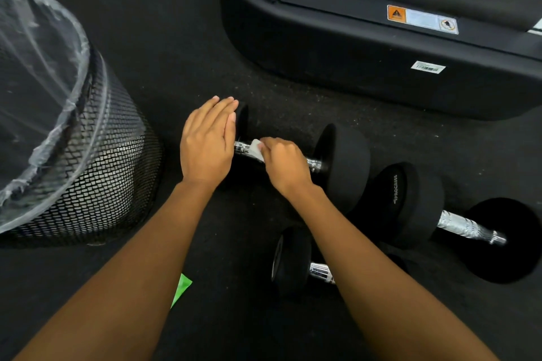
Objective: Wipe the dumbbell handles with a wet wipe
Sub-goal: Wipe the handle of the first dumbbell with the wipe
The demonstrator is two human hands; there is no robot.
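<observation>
Your left hand [208, 141] covers one head of the far dumbbell [341, 164]; your right forearm [366, 258] hides most of the near dumbbell [290, 261]; the bin [96, 161] runs off-frame.

Three black, round-headed dumbbells lie on the dark floor [187, 61]. The farthest dumbbell [343, 164] slants from upper left to lower right. A small white wet wipe [256, 149], apparently folded, sits on its chrome handle [312, 163] near the left head. The right hand [286, 165] pinches the wipe, and the left hand [206, 141] lies flat over that head. The second dumbbell [463, 227] lies just to the right, its lettered head close beside the first's. The nearest dumbbell [291, 261] is partly hidden under the right forearm.
</observation>
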